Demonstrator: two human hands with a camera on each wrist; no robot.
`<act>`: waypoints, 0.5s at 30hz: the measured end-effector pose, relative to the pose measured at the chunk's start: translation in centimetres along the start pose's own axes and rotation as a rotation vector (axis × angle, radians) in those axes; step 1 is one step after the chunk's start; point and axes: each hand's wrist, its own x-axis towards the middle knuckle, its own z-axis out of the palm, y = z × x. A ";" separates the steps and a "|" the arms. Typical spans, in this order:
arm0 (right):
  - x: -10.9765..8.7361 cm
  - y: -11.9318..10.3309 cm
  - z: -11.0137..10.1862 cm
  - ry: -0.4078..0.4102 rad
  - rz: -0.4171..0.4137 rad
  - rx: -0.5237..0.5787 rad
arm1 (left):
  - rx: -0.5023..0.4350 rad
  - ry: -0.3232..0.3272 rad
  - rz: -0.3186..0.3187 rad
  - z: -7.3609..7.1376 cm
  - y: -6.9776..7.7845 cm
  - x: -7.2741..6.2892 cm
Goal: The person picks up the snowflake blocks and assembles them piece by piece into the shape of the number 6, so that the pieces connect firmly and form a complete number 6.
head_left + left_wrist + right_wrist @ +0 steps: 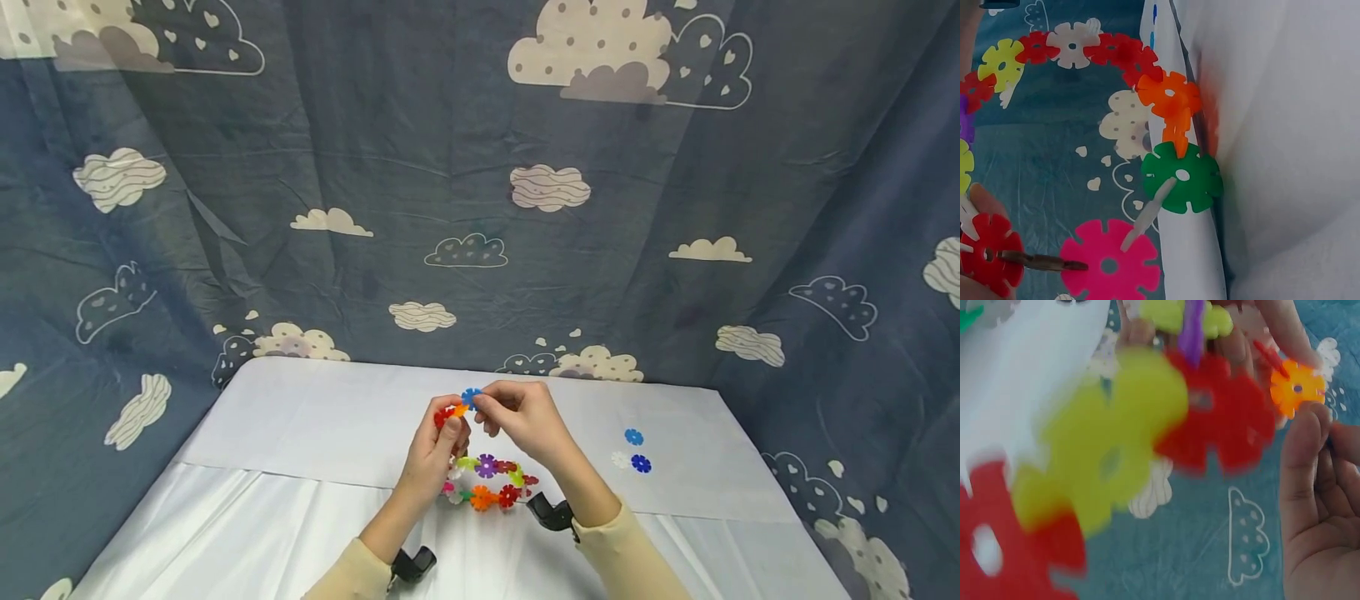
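Observation:
My right hand (528, 418) pinches a blue notched plastic disc (472, 398) at its edge. Close beside it, my left hand (431, 458) grips the end of a chain of such discs, where a red disc (442, 418) and an orange disc (1298, 387) show by the fingers. Below the hands hangs the rest of the chain in a loop, with a purple disc (486, 466) and an orange one (482, 498) among several colours. The left wrist view has a green disc (1182, 177) and a pink disc (1110, 262) linked by a pale piece seen edge-on. Whether blue and orange interlock, I cannot tell.
On the white-covered table (337, 417) at right lie three loose discs: light blue (633, 437), dark blue (641, 463) and white (620, 459). A dark cloud-patterned curtain (420, 167) stands behind and along the sides. Black camera mounts (551, 512) stick out from both wrists.

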 end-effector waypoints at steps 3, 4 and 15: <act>0.0 -0.1 0.3 0.006 0.022 -0.010 | -0.010 0.001 -0.017 0.0 0.1 0.1; 0.0 -0.1 0.3 0.008 0.026 -0.024 | -0.012 0.001 -0.025 0.0 0.2 0.1; 0.4 -0.1 0.0 0.003 0.028 -0.063 | 0.036 0.034 -0.065 -1.3 1.0 1.1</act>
